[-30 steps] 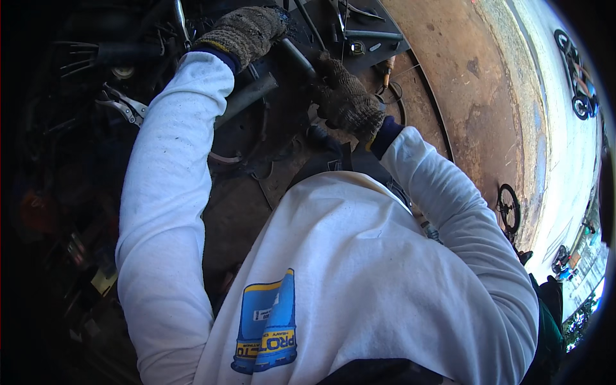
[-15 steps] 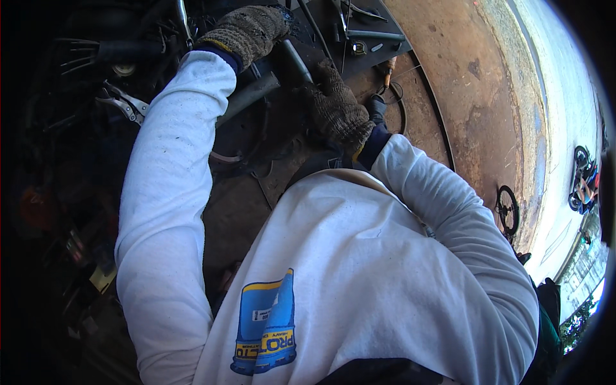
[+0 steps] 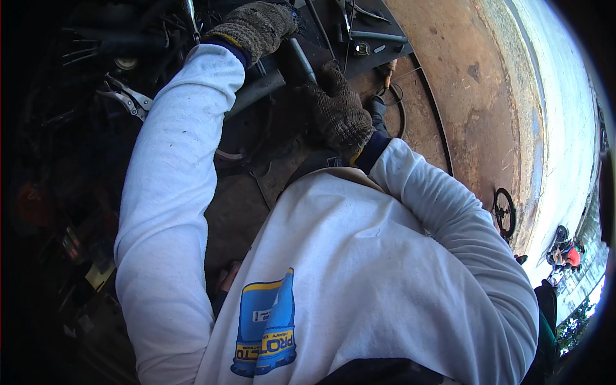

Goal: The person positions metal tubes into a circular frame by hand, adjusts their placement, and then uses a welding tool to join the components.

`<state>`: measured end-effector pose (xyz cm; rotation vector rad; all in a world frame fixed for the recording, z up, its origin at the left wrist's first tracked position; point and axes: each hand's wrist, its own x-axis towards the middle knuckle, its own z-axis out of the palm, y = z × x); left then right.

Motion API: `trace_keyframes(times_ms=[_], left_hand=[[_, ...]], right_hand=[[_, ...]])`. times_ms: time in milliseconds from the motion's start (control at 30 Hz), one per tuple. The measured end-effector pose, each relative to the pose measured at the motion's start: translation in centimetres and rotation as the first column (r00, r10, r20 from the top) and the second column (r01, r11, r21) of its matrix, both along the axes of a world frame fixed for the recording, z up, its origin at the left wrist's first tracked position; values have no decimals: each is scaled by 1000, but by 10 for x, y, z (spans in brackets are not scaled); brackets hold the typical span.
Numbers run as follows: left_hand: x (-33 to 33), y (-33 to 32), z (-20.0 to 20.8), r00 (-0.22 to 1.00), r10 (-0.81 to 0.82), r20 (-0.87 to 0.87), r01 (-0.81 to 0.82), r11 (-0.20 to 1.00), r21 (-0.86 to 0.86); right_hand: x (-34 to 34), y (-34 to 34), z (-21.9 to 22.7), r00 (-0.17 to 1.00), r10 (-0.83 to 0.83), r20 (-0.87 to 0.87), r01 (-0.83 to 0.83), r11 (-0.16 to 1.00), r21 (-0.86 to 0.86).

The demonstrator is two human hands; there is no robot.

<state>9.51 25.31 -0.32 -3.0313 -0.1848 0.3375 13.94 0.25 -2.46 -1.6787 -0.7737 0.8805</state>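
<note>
1 printed label (image 3: 266, 330), a blue and yellow patch on the white shirt, lies well below both gloved hands' fingers.

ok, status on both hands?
Left hand gloved, gripping dark bar. Right hand gloved, pressed on dark metal below it. Locking pliers lying left, untouched.

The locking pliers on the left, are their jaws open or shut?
Open, as far as shows: the locking pliers lie on the dark clutter left of the left sleeve, and their silver handles spread apart.
</note>
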Motion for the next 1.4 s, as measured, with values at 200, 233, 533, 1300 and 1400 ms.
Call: trace_keyframes(times_ms=[200,233,533,1300,1400], left_hand=[[-13,-1,2,1000,18,6,-18,1000,-1],[-12,-1,2,1000,15,10,-15,1000,-2],[-11,3,-3,998,-10,63,10,1000,-6],[2,-33,22,980,197,22,-197,980,-7],[0,-53,2,998,54,-12,-53,995,85]], right_hand=[[-6,5,24,948,-94,-305,41,984,-176],[-6,4,20,949,-86,-305,38,986,-160],[-7,4,-12,980,-106,-170,72,978,-195],[183,-120,-16,863,90,-497,-246,934,-258],[205,-117,-34,902,60,-427,-202,934,-296]])
